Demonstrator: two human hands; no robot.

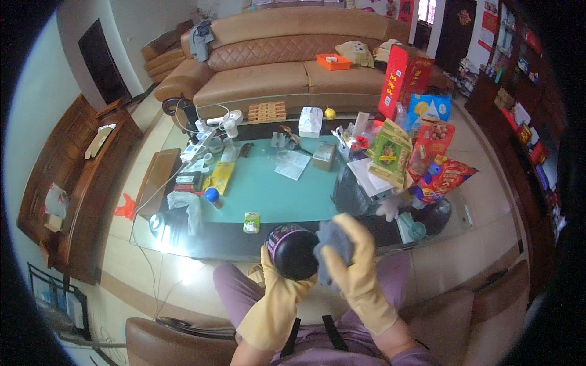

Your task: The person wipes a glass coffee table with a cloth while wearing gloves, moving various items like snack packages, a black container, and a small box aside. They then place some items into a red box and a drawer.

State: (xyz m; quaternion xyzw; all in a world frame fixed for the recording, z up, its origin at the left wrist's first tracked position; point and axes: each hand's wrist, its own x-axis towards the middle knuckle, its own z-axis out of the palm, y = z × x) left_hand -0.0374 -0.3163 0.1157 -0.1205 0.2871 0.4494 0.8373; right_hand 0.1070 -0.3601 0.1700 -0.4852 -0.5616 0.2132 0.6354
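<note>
Both of my hands wear pale yellow rubber gloves. My left hand grips a dark round jar from below and the left side, above my lap. The jar is tilted, its smooth black end facing me and its printed, purple-banded side turned away. A grey-blue cloth is bunched in my right hand, just right of the jar. Slight blur on that hand hides whether the cloth touches the jar. Beyond the jar, a small green-and-white packet lies near the front of the glass coffee table.
On the table's left are a blue-capped bottle, a plastic bag and a power strip with cables. Snack bags, a tall red box and a pale green cup crowd the right. A brown leather sofa stands behind.
</note>
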